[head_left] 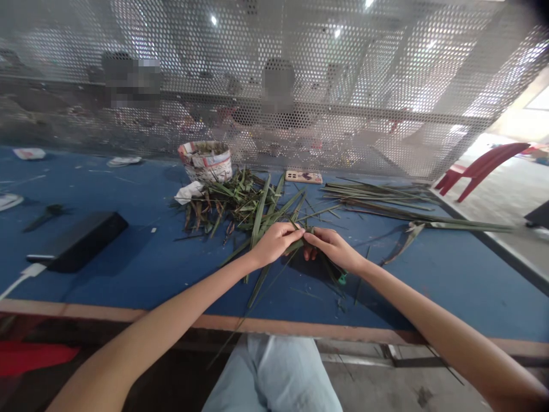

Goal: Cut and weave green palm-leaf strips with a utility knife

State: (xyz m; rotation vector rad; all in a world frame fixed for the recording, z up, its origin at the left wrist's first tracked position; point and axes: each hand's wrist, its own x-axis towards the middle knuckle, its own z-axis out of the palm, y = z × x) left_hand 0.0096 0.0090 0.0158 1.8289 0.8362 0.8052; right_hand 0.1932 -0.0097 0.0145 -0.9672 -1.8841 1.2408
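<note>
My left hand and my right hand meet over the blue table, fingertips almost touching. Both pinch long green leaf strips that run from my fingers down over the table's front edge. Fingers of both hands are closed on the strips. A pile of cut green leaves lies just behind my hands. A small green object peeks out under my right wrist; I cannot make out what it is.
A paper-wrapped bowl stands behind the pile, a phone to its right. More long leaves lie at right. A black box with a white cable sits at left. Perforated screen backs the table; people sit beyond. A red chair stands at far right.
</note>
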